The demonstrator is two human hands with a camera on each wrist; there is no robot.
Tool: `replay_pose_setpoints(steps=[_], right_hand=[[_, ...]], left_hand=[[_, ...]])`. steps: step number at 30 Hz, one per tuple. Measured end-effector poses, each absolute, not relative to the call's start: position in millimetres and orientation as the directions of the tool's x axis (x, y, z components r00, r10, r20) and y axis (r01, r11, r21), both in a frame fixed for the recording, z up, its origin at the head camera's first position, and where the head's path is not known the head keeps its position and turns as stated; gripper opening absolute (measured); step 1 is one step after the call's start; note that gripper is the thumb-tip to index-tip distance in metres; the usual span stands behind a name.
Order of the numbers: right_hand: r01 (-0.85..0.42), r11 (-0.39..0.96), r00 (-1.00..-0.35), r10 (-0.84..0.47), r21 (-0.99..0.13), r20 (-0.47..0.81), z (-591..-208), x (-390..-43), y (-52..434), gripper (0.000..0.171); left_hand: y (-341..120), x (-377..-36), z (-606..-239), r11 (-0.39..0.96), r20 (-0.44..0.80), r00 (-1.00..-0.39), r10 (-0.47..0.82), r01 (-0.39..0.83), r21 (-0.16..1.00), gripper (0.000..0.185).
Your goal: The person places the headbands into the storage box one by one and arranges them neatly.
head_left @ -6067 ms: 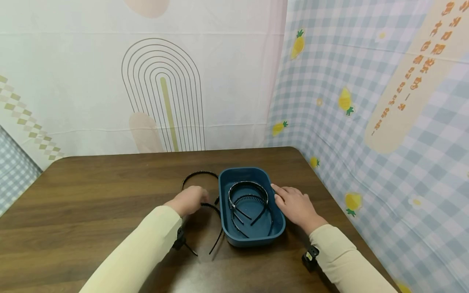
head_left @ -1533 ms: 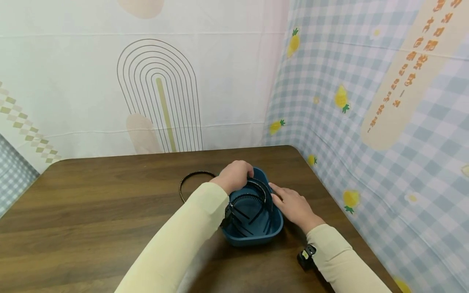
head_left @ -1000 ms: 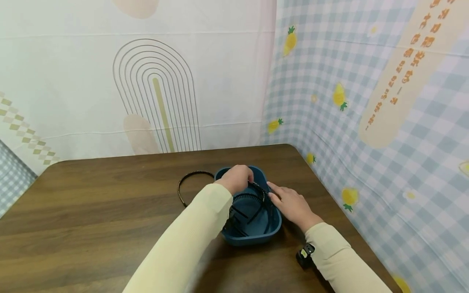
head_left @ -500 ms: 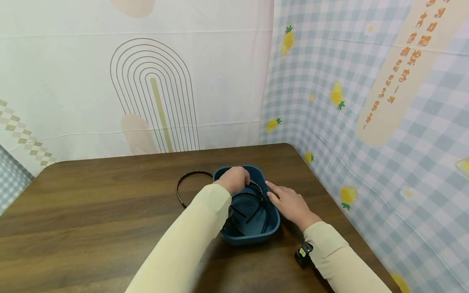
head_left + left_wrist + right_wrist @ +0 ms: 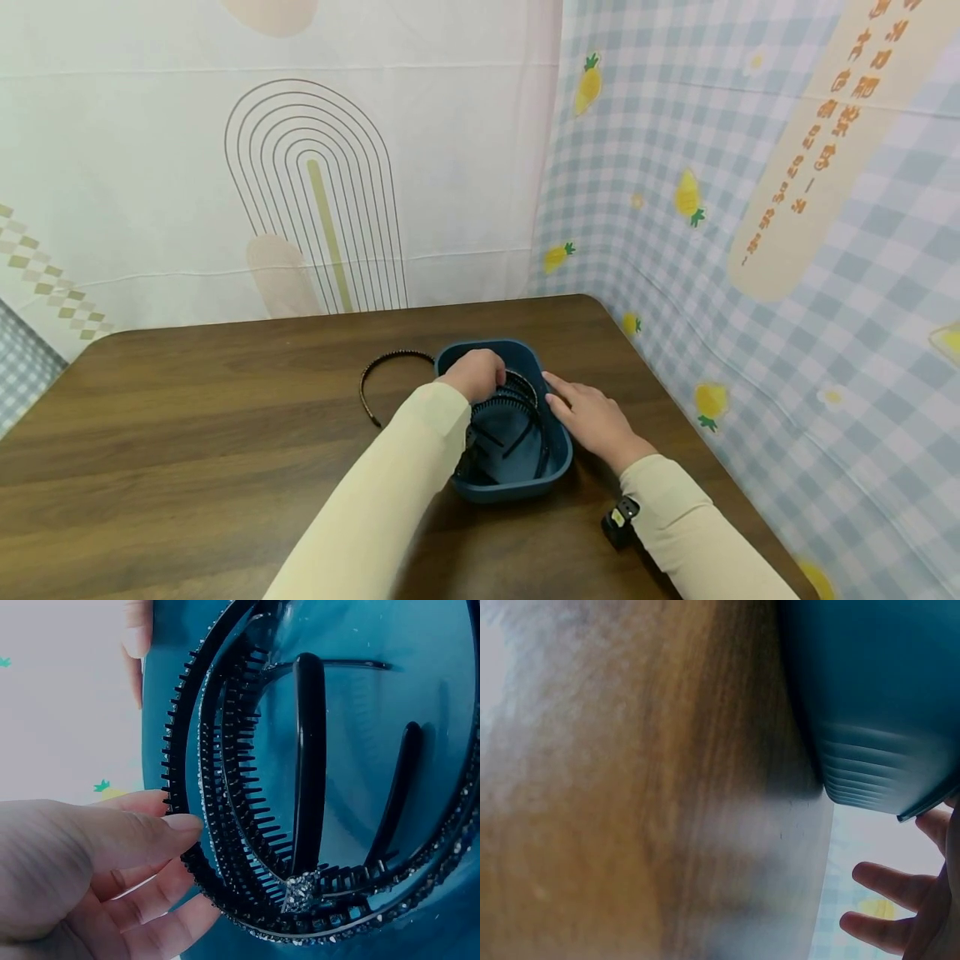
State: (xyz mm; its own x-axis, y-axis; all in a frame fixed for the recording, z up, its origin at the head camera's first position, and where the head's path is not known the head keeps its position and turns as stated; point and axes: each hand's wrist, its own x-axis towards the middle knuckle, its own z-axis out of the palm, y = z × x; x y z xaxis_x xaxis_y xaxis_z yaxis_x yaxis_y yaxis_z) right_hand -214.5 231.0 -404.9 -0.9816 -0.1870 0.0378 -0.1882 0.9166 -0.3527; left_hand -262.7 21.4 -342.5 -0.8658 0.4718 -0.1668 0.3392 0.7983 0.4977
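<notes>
A dark blue tub [image 5: 507, 490] stands on the brown table and holds several black headbands [image 5: 520, 405]. My left hand [image 5: 474, 377] reaches into the tub's far end. In the left wrist view its thumb and fingers [image 5: 90, 862] pinch the arc of a black toothed headband [image 5: 176, 750]. That band lies against a rhinestone band [image 5: 300, 892] and a plain black band [image 5: 308, 772] over the tub's floor [image 5: 352, 787]. My right hand [image 5: 588, 414] rests with straight fingers against the tub's right side. The right wrist view shows its fingers [image 5: 907, 915] beside the ribbed tub wall [image 5: 877, 712].
One thin beaded headband [image 5: 363, 387] lies on the table [image 5: 187, 433] just left of the tub. Patterned cloth backdrops stand along the table's far and right edges. A small black device [image 5: 617, 521] sits at my right wrist.
My left hand took one headband from the table left of the tub and carried it into the tub. Over the last second it sank slightly lower. My right hand stayed at the tub's side.
</notes>
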Motion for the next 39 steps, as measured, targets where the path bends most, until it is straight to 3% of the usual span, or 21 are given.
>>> replay_pose_setpoints(steps=[21, 29, 39], right_hand=[[-0.189, 0.914, -0.982, -0.186, -0.359, 0.045, -408, -215, 231, 0.051], [-0.194, 0.909, -0.981, -0.190, -0.368, 0.050, -407, -213, 233, 0.051], [-0.204, 0.905, -0.979, -0.198, -0.374, 0.054, -409, -213, 232, 0.051]], left_hand=[[19, -260, -340, 0.782, -0.161, -0.855, 0.493, 0.354, 0.513, 0.033], [10, -261, -333, 0.722, -0.092, -0.835, 0.542, 0.407, 0.559, 0.026], [-13, -269, -328, 0.582, -0.055, -0.868, 0.494, 0.283, 0.762, 0.028]])
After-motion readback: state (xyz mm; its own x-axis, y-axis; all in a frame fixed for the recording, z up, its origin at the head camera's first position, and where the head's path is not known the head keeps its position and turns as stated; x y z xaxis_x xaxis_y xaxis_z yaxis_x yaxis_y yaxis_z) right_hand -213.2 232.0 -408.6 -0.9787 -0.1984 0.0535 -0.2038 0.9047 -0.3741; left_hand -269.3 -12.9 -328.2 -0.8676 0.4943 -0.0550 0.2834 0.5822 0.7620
